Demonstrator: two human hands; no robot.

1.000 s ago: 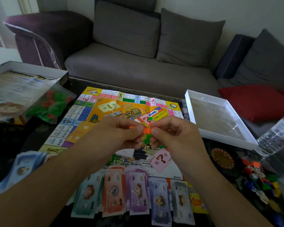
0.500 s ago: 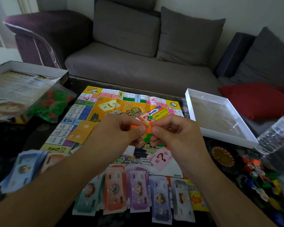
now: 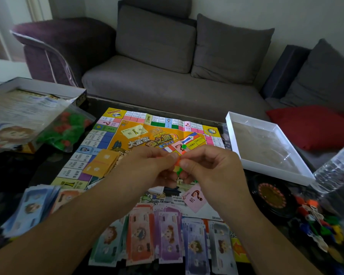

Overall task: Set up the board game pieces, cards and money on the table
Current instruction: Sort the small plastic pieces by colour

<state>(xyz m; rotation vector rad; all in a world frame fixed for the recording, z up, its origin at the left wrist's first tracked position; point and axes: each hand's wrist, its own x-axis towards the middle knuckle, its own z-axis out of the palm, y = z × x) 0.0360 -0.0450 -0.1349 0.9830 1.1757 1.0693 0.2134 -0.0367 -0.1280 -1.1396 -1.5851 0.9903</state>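
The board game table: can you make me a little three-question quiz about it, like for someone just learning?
1. True or false: both hands pinch the small orange piece above the board.
2. Which side of the board is the white tray on?
A. the person's left
B. the person's right
C. on top of it
3. Fill in: the pink card near the right hand shows a big ____ mark.

Key:
1. True; the left hand and right hand meet on it.
2. B
3. Question
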